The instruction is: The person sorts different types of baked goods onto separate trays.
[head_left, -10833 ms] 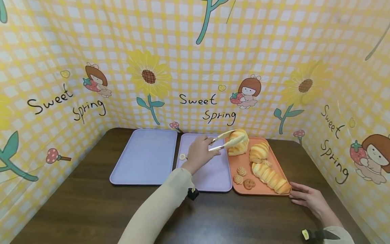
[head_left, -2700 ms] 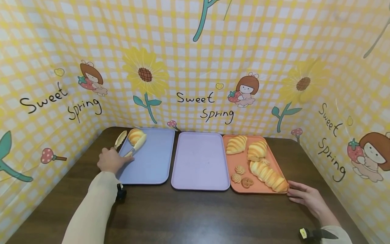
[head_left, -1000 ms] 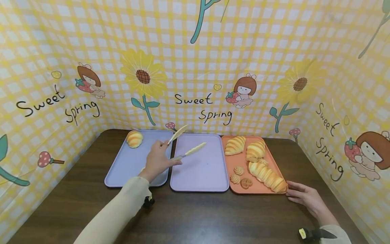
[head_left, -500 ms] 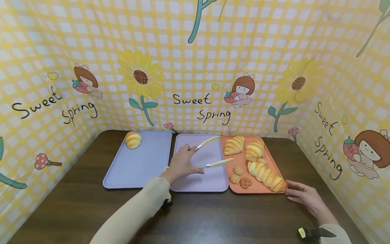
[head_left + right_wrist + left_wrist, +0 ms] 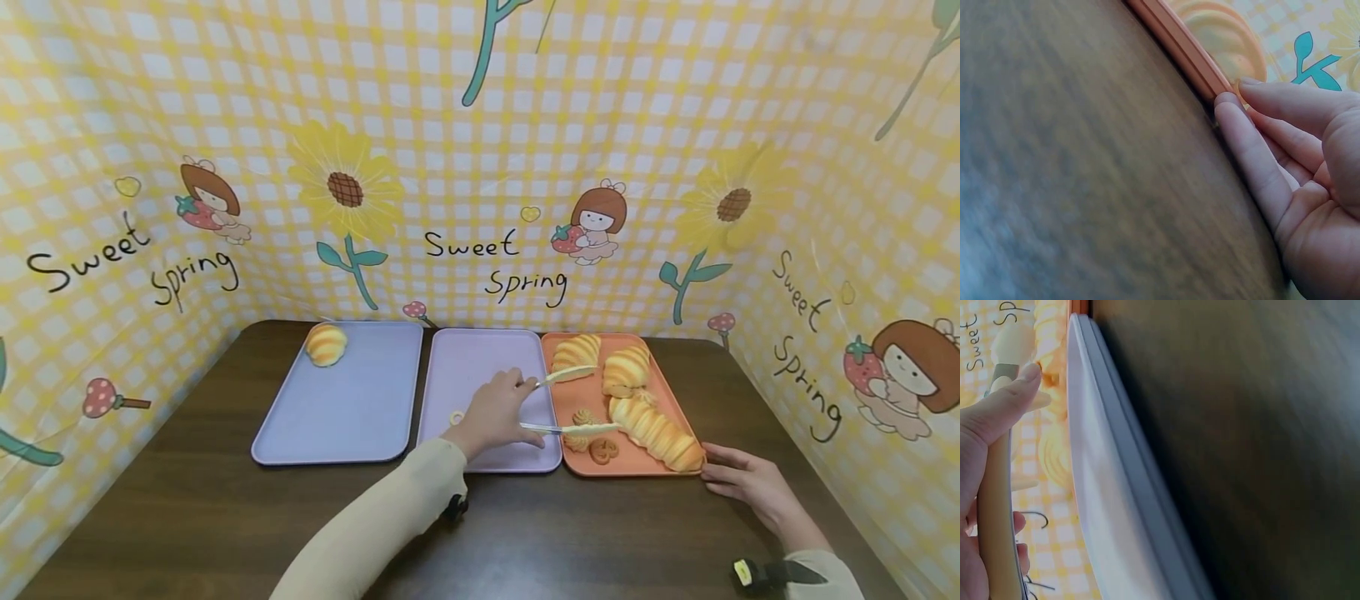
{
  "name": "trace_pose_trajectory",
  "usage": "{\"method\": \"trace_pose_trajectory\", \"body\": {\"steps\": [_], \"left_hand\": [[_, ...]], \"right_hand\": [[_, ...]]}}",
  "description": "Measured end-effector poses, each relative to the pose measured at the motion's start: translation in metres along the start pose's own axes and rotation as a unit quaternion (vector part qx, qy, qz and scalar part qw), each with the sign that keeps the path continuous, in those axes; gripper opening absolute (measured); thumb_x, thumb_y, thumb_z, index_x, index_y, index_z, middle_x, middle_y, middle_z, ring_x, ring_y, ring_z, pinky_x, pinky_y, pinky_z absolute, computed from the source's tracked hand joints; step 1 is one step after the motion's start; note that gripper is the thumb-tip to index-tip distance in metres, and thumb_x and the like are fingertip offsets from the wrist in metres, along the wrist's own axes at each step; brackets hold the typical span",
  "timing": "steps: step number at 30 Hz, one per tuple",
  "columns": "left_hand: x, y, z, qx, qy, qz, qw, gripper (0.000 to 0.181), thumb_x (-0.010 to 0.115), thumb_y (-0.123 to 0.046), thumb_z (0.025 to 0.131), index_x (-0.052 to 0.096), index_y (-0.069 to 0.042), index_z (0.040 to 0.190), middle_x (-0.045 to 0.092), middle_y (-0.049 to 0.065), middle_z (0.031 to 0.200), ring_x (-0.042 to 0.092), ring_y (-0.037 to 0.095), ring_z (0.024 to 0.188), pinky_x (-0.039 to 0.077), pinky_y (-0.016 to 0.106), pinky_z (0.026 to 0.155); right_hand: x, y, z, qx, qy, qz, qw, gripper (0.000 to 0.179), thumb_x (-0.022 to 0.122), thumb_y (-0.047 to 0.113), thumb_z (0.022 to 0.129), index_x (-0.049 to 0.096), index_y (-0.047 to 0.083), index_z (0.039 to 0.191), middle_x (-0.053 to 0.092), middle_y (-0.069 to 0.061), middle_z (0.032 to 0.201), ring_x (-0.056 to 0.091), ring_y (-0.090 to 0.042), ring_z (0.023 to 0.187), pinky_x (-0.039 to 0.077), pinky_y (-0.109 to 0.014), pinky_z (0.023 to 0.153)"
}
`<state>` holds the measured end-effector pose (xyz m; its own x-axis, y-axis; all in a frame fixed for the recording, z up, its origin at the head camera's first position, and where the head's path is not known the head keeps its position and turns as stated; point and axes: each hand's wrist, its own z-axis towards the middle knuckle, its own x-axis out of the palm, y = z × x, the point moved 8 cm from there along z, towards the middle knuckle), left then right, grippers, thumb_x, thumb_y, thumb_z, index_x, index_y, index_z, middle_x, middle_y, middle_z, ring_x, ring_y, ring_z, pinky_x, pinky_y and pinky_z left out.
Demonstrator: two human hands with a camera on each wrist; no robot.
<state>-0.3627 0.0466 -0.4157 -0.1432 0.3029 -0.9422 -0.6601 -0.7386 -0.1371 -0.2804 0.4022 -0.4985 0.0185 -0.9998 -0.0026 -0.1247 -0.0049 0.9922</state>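
My left hand point(image 5: 495, 408) holds a pair of tongs point(image 5: 591, 429) with cream-coloured tips, its arms spread apart. The upper tip passes in front of a striped bread roll point(image 5: 576, 348) on the orange tray point(image 5: 678, 396); the lower one hangs over small swirl cookies point(image 5: 576, 444). Nothing is between the tips. In the left wrist view, the thumb lies along the tongs' cream handle point(image 5: 996, 506). My right hand point(image 5: 753, 487) is at the near right corner of the orange tray; the right wrist view shows its fingertips point(image 5: 1227, 100) pinching the rim.
Also on the orange tray are a second roll point(image 5: 627, 369), a long ridged loaf point(image 5: 658, 433) and a pretzel-shaped cookie point(image 5: 603, 451). A lilac tray point(image 5: 480, 354) stands in the middle. The blue tray point(image 5: 337, 417) at left carries one round bun point(image 5: 327, 345). Patterned cloth point(image 5: 480, 167) walls the table.
Earlier, the tongs gripped a bun above the orange tray and set it on the blue tray. My left hand has since swung right with the spread tongs. The right hand stays at the corner.
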Motion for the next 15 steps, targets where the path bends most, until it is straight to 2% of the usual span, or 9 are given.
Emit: {"method": "trace_pose_trajectory", "body": {"steps": [7,11,15], "left_hand": [[0.009,-0.023,0.006,0.019,0.036,0.026,0.9988,0.096,0.084,-0.063,0.065,0.057,-0.013,0.142,0.051,0.001,0.104,0.049,0.017,0.090,0.044,0.028,0.064],[0.010,-0.037,0.012,0.036,0.029,0.068,0.9966,0.091,0.083,-0.064,0.067,0.058,-0.015,0.140,0.053,0.001,0.112,0.050,0.016,0.094,0.047,0.029,0.068],[0.012,-0.049,0.016,0.049,0.016,0.117,0.9918,0.089,0.080,-0.068,0.067,0.060,-0.017,0.138,0.052,-0.001,0.108,0.047,0.014,0.089,0.043,0.027,0.065]], "right_hand": [[0.002,0.000,-0.001,0.000,0.006,0.006,1.0000,0.036,0.065,-0.005,0.092,0.073,0.029,0.101,0.069,0.014,0.099,0.070,-0.010,0.088,0.057,-0.029,0.078],[0.001,0.000,-0.001,0.004,0.002,0.007,1.0000,0.038,0.065,-0.005,0.092,0.072,0.032,0.099,0.069,0.014,0.098,0.069,-0.009,0.088,0.057,-0.029,0.077],[0.001,0.000,-0.002,0.006,0.005,0.008,0.9999,0.038,0.065,-0.004,0.092,0.071,0.032,0.099,0.069,0.015,0.098,0.069,-0.009,0.088,0.057,-0.029,0.078]]}}
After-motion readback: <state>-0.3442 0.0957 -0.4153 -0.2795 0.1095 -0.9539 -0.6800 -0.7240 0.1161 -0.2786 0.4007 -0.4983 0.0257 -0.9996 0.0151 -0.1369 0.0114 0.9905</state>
